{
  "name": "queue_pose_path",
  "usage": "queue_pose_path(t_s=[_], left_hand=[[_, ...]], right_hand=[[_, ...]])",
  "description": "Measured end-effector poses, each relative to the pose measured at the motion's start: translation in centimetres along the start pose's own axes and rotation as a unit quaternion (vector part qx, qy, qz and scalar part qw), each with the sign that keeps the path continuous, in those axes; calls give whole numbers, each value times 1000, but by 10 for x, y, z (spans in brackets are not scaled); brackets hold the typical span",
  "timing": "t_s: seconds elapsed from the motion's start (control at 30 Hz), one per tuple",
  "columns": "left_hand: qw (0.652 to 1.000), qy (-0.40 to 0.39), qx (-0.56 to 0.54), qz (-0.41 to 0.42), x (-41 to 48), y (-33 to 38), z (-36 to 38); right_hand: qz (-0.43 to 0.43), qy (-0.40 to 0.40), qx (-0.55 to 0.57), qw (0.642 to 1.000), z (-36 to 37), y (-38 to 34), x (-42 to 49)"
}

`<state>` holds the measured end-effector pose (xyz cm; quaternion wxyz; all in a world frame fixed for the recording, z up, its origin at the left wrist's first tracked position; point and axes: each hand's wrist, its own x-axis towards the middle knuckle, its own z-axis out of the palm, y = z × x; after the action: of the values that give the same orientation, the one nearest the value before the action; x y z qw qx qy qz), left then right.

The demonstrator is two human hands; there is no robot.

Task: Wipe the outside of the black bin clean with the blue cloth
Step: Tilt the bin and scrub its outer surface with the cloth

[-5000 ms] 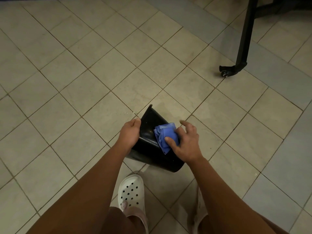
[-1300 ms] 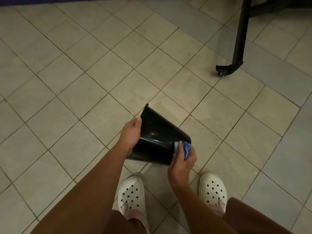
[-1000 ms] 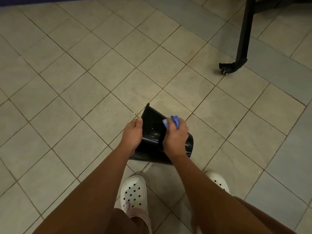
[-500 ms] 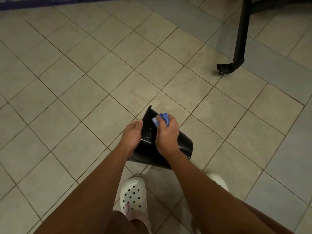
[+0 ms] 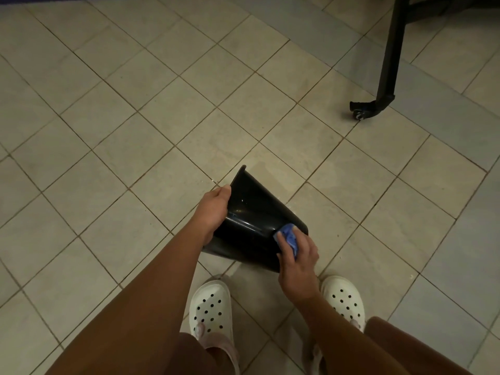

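A glossy black bin (image 5: 251, 209) is held tilted on its side above the tiled floor, its wide rim to the left and its narrow base to the right. My left hand (image 5: 213, 205) grips the rim, fingers curled over the edge. My right hand (image 5: 296, 257) presses a bunched blue cloth (image 5: 288, 236) against the bin's outer wall near the base end. Most of the cloth is hidden under my fingers. The bin's inside is not visible.
Beige tiled floor (image 5: 135, 147) lies all around, with a grey tile band at the right. A black metal leg with a castor (image 5: 361, 110) stands at the upper right. My feet in white perforated clogs (image 5: 211, 309) stand just below the bin.
My right hand has slid the cloth from the upper wall near the rim down and right to the base end. The left hand has kept its hold on the rim.
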<state>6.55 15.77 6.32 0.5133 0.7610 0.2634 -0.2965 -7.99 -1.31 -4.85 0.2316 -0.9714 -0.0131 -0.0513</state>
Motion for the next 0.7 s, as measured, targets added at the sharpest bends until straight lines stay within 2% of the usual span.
queue_pose_path(t_s=[0.2,0.33,0.4,0.5,0.63,0.7], left_hand=[[1000,-1,-3,-17,1,-1,0],[999,-9,-9,-30,4,-3,-2],[999,-16,-17,-36,6,-5,-3],[998,-16,-29,-51,6,-8,-4],[998,-5,-50,-39,1,-5,-4],[999,0,-45,-29,1,-7,-1]], right_hand=[[-153,-28,-5,988,-4,-19,37],[-230,-20,-3,973,0,-27,57],[-208,-19,25,978,0,-40,69],[-116,-41,76,989,0,-63,91],[-26,-59,86,994,-5,-69,120],[54,-88,63,993,-6,-56,125]])
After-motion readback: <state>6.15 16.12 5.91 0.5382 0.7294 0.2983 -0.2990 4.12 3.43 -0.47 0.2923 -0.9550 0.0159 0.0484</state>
